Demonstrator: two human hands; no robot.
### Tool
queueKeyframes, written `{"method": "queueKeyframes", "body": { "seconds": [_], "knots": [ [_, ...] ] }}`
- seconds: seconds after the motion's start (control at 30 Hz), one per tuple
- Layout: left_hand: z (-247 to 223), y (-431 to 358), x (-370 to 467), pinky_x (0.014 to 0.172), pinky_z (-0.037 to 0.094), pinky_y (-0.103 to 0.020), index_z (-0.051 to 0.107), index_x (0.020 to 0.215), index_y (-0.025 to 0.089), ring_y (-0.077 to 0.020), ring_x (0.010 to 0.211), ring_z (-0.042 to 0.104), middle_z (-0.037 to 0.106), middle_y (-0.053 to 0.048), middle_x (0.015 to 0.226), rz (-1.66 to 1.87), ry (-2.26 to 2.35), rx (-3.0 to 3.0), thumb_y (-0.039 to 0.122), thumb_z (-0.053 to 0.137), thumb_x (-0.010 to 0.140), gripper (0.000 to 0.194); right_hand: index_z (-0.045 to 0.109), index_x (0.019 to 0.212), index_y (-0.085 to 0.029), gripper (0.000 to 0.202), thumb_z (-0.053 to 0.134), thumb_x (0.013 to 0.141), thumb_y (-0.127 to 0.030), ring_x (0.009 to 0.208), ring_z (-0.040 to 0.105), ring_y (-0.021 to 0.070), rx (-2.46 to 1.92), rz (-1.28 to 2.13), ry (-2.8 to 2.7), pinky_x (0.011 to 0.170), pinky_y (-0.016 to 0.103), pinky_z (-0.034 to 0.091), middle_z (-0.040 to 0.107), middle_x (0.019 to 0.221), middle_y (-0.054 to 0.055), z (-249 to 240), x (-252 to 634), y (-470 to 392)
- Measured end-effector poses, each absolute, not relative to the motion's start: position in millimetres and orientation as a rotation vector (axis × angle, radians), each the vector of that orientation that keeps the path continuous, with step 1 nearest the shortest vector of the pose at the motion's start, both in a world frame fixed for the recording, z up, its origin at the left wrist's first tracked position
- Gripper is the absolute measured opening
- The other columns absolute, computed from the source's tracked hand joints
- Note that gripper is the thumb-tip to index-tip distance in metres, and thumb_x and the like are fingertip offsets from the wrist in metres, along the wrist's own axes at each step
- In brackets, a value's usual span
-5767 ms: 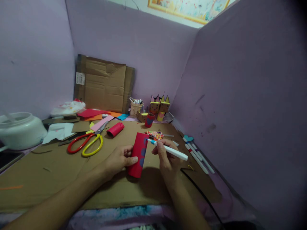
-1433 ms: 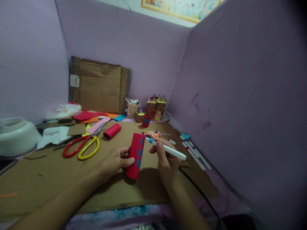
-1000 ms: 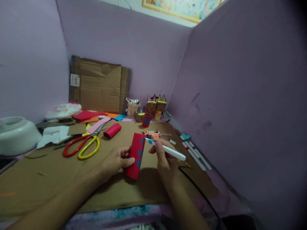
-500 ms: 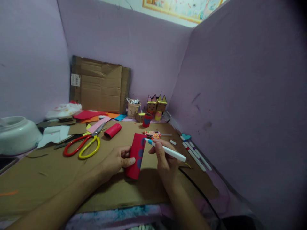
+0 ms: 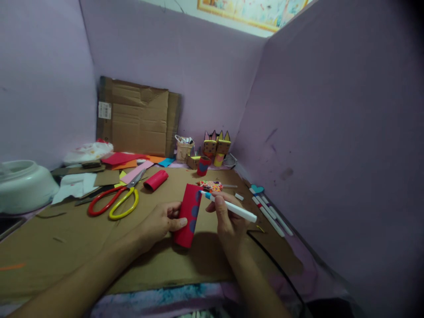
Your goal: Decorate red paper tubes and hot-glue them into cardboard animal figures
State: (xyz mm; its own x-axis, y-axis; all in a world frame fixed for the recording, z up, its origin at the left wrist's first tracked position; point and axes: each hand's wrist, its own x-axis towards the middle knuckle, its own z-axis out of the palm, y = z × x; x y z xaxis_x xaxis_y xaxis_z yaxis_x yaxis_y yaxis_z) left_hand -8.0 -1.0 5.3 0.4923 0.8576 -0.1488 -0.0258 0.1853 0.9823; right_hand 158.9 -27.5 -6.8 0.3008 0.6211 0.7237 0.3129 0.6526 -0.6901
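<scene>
on my feed the left hand (image 5: 166, 218) grasps a red tube (image 5: 187, 211) just below the frame's center, thumb across its front. to its right, i see the right hand (image 5: 228, 218) clasping a white marker (image 5: 239, 211), tip at the tube's blue-spotted edge. scissors (image 5: 128, 189) lie at center left.

My view was dim, brightest up around the framed picture (image 5: 253, 14). A soft shadow pooled on the cardboard sheet (image 5: 159, 270) beside my right hand (image 5: 229, 216). The right wall (image 5: 331, 132) darkened into a black upper corner, the edges looked stretched, and fine detail was smeared.
</scene>
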Motion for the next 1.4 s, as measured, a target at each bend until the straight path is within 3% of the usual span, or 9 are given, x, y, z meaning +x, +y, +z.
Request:
{"method": "queueKeyframes", "body": {
  "seconds": [0.23,0.43,0.67,0.87,1.17,1.4],
  "knots": [
    [5.3,-1.9,-8.1,0.066,0.046,-0.027,0.066,0.093,0.013,-0.0184,0.072,0.060,0.069,-0.005,0.080,0.747,0.837,1.211,0.035,0.081,0.051,0.050,0.067,0.086,-0.020,0.017,0.052,0.090,-0.027,0.060,0.060,0.0140,-0.909,0.250,-1.247,0.066,0.031,0.047,0.062,0.060,-0.003,-5.4,158.3,-27.5],
    [4.5,-1.6,-8.3,0.066,0.046,-0.028,0.066,0.094,0.014,-0.0199,0.073,0.062,0.070,-0.006,0.079,0.749,0.814,1.212,0.034,0.081,0.054,0.047,0.066,0.079,-0.019,0.021,0.052,0.090,-0.030,0.054,0.057,0.0127,-0.874,0.324,-1.158,0.056,0.027,0.047,0.059,0.057,-0.003,-0.5,158.4,-27.9],
    [5.2,-1.3,-8.6,0.066,0.046,-0.028,0.066,0.094,0.012,-0.0198,0.074,0.062,0.070,-0.006,0.079,0.741,0.828,1.218,0.035,0.081,0.053,0.049,0.067,0.083,-0.020,0.019,0.051,0.090,-0.026,0.062,0.060,0.0138,-0.894,0.260,-1.221,0.067,0.030,0.046,0.060,0.060,-0.003,-2.8,158.6,-27.1],
    [7.0,-2.4,-8.3,0.066,0.046,-0.026,0.066,0.095,0.012,-0.0180,0.073,0.060,0.070,-0.005,0.080,0.746,0.839,1.214,0.034,0.081,0.053,0.050,0.067,0.087,-0.020,0.018,0.051,0.090,-0.029,0.061,0.060,0.0147,-0.874,0.286,-1.239,0.067,0.032,0.046,0.062,0.060,-0.003,-4.4,158.5,-27.7],
    [1.7,0.9,-12.3,0.062,0.044,-0.024,0.066,0.094,0.012,-0.0157,0.067,0.059,0.068,-0.005,0.074,0.735,0.797,1.195,0.038,0.080,0.056,0.048,0.067,0.080,-0.020,0.021,0.051,0.090,-0.029,0.054,0.057,0.0121,-0.843,0.292,-1.157,0.057,0.026,0.047,0.059,0.056,-0.003,0.9,157.4,-28.4],
    [3.1,0.1,-11.4,0.060,0.042,-0.024,0.066,0.097,0.012,-0.0159,0.066,0.057,0.067,-0.005,0.075,0.725,0.811,1.221,0.037,0.078,0.057,0.048,0.067,0.091,-0.020,0.017,0.052,0.090,-0.030,0.057,0.059,0.0138,-0.869,0.305,-1.257,0.061,0.030,0.047,0.061,0.058,-0.003,-4.3,158.9,-28.4]
  ]
}}
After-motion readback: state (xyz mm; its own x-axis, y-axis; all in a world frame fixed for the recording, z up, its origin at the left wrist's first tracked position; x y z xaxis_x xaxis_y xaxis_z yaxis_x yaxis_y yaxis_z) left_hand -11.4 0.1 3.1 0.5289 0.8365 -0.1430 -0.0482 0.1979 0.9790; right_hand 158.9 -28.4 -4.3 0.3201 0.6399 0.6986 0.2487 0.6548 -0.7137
